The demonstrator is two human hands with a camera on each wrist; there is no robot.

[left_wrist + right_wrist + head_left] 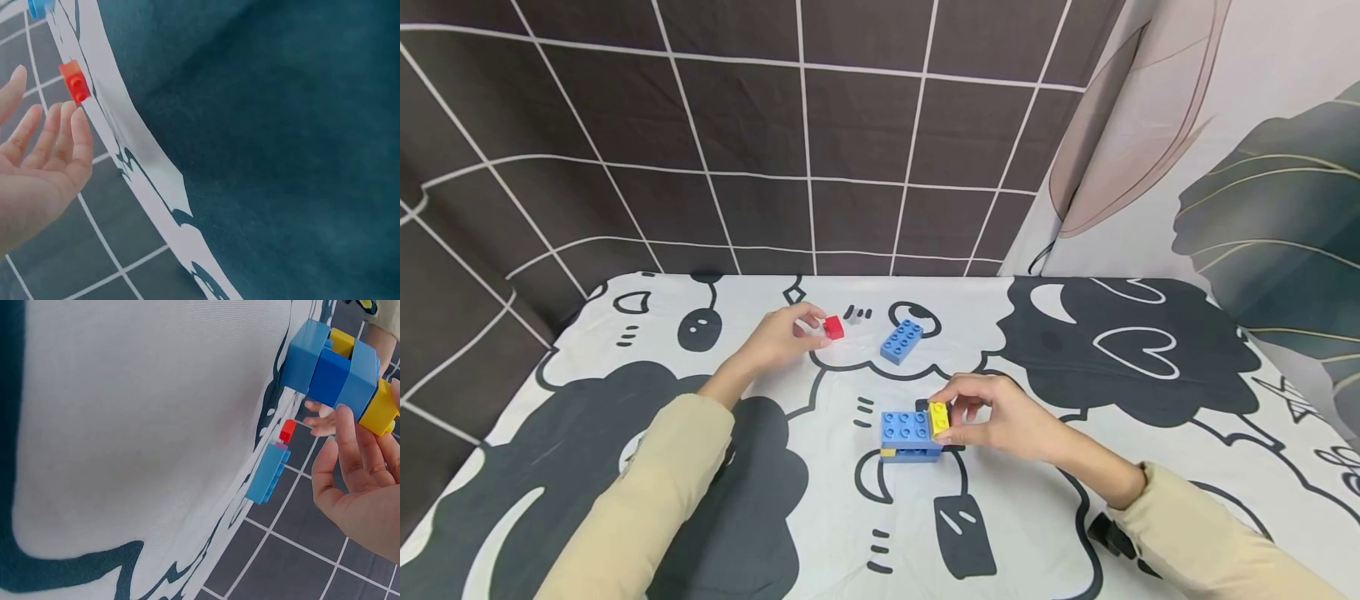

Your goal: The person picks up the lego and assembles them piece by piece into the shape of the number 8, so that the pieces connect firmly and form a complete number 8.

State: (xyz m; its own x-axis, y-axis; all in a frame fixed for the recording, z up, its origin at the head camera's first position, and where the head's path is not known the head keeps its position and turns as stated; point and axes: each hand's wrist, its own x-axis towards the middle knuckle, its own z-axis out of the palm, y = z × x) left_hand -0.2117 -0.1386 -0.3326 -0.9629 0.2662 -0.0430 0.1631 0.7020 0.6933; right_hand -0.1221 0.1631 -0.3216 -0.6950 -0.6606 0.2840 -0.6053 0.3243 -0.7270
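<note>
In the head view my right hand [1003, 417] pinches a yellow brick [938, 419] between thumb and fingers, at the right end on top of a stacked build of blue bricks [904, 429]. The right wrist view shows the build's blue blocks [329, 374] with a yellow piece [342, 342] between them. My left hand [778, 337] reaches towards a small red brick [834, 327], thumb and fingers spread beside it. Its fingers look loosely extended in the left wrist view, the red brick [75, 82] just beyond the fingertips; whether they touch is unclear.
A loose blue brick [901, 342] lies on the patterned cloth [842, 500], right of the red brick and behind the build. A dark grid-patterned curtain [760, 117] hangs along the back edge, and a leaf-patterned one [1247, 208] hangs at the right.
</note>
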